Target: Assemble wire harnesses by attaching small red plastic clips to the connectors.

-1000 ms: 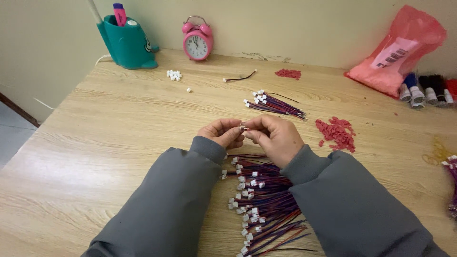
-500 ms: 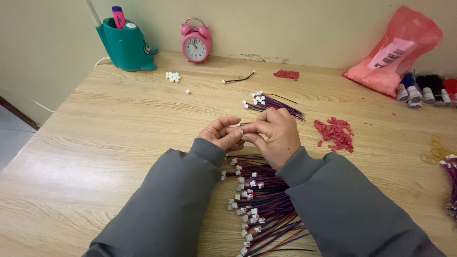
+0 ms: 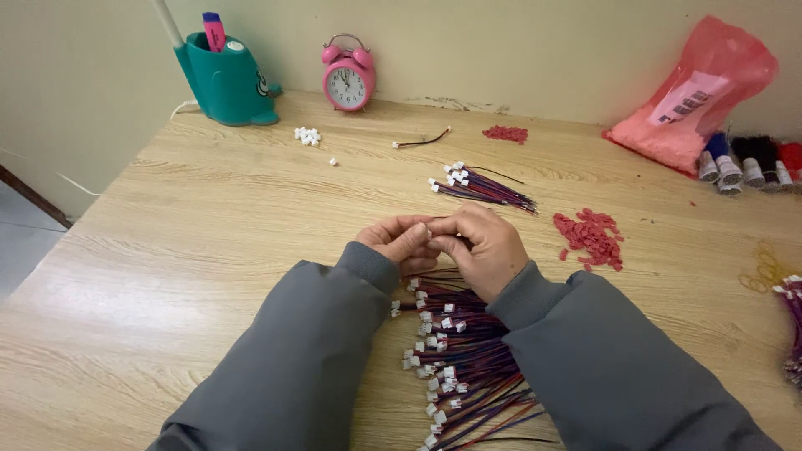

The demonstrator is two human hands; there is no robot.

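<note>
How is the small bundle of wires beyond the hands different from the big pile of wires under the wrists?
The small bundle holds few wires, lying tight and parallel; the big pile holds many more, spread loosely like a fan. The small bundle lies apart from both hands, while the big pile runs under the left hand and right hand. Both have red and dark wires with white connectors at one end.

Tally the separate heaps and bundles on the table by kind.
Wire bundles with white connectors: 3
Red piece heaps: 2
White connector heap: 1
Total: 6
</note>
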